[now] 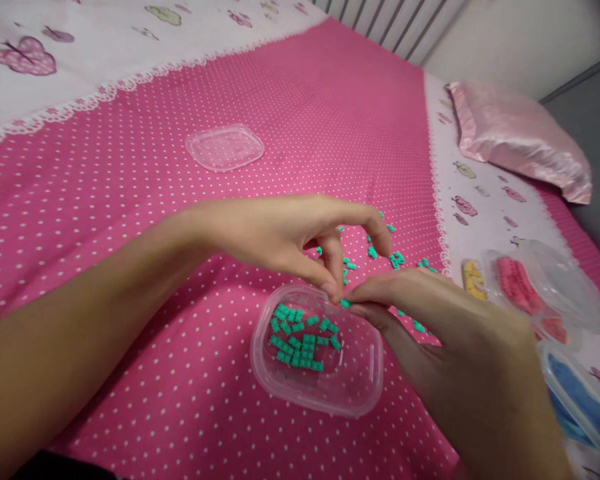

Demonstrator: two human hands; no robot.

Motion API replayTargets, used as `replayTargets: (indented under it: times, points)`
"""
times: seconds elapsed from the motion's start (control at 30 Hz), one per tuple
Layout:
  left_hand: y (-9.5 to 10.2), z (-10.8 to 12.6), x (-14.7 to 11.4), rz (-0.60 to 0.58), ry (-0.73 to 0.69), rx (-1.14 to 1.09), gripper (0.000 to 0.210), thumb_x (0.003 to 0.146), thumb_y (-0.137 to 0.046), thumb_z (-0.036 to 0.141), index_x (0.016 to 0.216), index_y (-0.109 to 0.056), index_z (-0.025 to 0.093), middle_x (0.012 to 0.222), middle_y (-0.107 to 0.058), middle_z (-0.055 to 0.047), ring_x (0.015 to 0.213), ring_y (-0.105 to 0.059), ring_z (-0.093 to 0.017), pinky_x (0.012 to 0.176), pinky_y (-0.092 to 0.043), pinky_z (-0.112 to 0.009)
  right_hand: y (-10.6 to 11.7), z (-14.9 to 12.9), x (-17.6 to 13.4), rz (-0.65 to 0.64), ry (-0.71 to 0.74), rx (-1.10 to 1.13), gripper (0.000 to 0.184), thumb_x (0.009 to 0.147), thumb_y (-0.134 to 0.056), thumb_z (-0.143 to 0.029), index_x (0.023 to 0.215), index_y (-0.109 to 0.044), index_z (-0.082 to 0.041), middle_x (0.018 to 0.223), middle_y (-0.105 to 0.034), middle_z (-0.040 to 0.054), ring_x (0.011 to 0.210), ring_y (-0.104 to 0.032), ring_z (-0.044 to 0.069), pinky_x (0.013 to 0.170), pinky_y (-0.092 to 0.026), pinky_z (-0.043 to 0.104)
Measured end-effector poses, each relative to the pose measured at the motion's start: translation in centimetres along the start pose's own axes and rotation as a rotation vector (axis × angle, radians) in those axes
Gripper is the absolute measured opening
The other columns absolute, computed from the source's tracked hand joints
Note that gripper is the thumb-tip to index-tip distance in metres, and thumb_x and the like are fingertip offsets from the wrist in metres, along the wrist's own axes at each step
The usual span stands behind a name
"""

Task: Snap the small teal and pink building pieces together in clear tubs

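Above the far rim of a clear plastic container [316,402], my two hands meet fingertip to fingertip. Between the thumb and index finger of my right hand [440,333] a small green toy brick [345,303] is pinched. My left hand [295,237] has its thumb and a finger pressed together right beside that brick; what they hold, if anything, is hidden. Several green toy bricks [307,347] lie in the container, some of them joined. More loose green bricks [397,260] are scattered on the pink dotted bedsheet [155,333] behind my hands, partly covered by them.
A clear lid [225,148] lies farther back on the sheet. To the right are yellow pieces [474,280], a container with red pieces [517,285], another clear lid [565,287] and a container of blue pieces [580,400]. A pink pillow [520,137] rests at the back right.
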State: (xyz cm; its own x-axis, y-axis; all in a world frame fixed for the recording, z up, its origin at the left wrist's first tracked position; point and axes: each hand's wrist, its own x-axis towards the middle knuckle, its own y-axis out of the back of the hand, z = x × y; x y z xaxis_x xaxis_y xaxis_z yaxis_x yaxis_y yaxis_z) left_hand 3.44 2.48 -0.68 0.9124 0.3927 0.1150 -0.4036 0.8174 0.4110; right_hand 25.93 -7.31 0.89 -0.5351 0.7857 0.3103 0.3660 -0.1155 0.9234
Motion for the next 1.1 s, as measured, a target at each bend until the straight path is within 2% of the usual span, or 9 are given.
replayTargets:
  times: [0.17,0.27,0.43,0.53,0.67,0.8,1.1]
  points:
    - [0.7,-0.2,-0.1,0.198,-0.022,0.255,0.03,0.09,-0.07,0.022,0.119,-0.063,0.025,0.09,-0.079,0.003,0.082,-0.075,-0.013,0.064,-0.047,-0.021,-0.1,-0.4,-1.5,-0.217,0.026,-0.079,0.019,0.09,-0.062,-0.012,0.089,-0.073,-0.028,0.073,-0.074,-0.0057,0.06,-0.067,0.017,0.057,-0.043,0.031]
    - [0.7,-0.4,0.0,0.224,-0.025,0.306,0.027,0.089,-0.071,0.021,0.115,-0.066,0.024,0.093,-0.078,0.003,0.081,-0.073,-0.012,0.067,-0.047,-0.02,-0.9,-1.5,-2.0,-0.294,0.039,-0.114,0.027,0.081,-0.059,-0.002,0.082,-0.072,-0.027,0.071,-0.075,-0.0042,0.06,-0.068,0.02,0.059,-0.044,0.033]
    - [0.2,-0.4,0.2,0.21,-0.058,0.339,0.027,0.086,-0.068,0.012,0.111,-0.067,0.022,0.091,-0.076,0.003,0.081,-0.071,-0.011,0.071,-0.047,-0.02,-2.0,-2.7,-1.7,-0.299,0.007,-0.174,0.032,0.076,-0.055,0.002,0.074,-0.071,-0.026,0.061,-0.071,-0.0035,0.053,-0.067,0.02,0.059,-0.038,0.035]
    - [0.2,-0.4,0.3,0.189,-0.065,0.333,0.024,0.086,-0.067,0.012,0.108,-0.068,0.021,0.091,-0.077,0.002,0.084,-0.07,-0.012,0.072,-0.047,-0.021,-2.3,-2.6,-1.5,-0.321,0.003,-0.195,0.032,0.077,-0.056,0.002,0.073,-0.071,-0.026,0.06,-0.07,-0.0044,0.051,-0.065,0.019,0.059,-0.034,0.034]
    - [0.3,-0.5,0.2,0.2,-0.066,0.325,0.02,0.087,-0.067,0.015,0.106,-0.069,0.021,0.096,-0.077,0.001,0.085,-0.069,-0.013,0.076,-0.047,-0.022,-2.5,-2.6,-1.6,-0.282,0.047,-0.19,0.03,0.075,-0.06,0.001,0.069,-0.069,-0.027,0.061,-0.07,-0.0047,0.054,-0.063,0.02,0.06,-0.031,0.034]
    - [0.3,-0.6,0.2,0.207,-0.063,0.317,0.02,0.085,-0.069,0.016,0.104,-0.07,0.022,0.092,-0.076,0.002,0.084,-0.068,-0.013,0.075,-0.047,-0.022,-2.4,-2.6,-1.5,-0.275,0.048,-0.191,0.027,0.075,-0.064,0.0,0.071,-0.071,-0.026,0.069,-0.073,-0.0033,0.06,-0.064,0.021,0.062,-0.032,0.035]
    - [0.4,-0.9,0.1,0.187,-0.041,0.317,0.024,0.085,-0.068,0.017,0.108,-0.07,0.024,0.098,-0.077,0.001,0.089,-0.069,-0.015,0.075,-0.048,-0.023,-2.5,-3.0,-1.8,-0.282,0.006,-0.134,0.03,0.075,-0.061,0.003,0.071,-0.071,-0.025,0.064,-0.071,-0.0028,0.061,-0.062,0.02,0.065,-0.032,0.036]
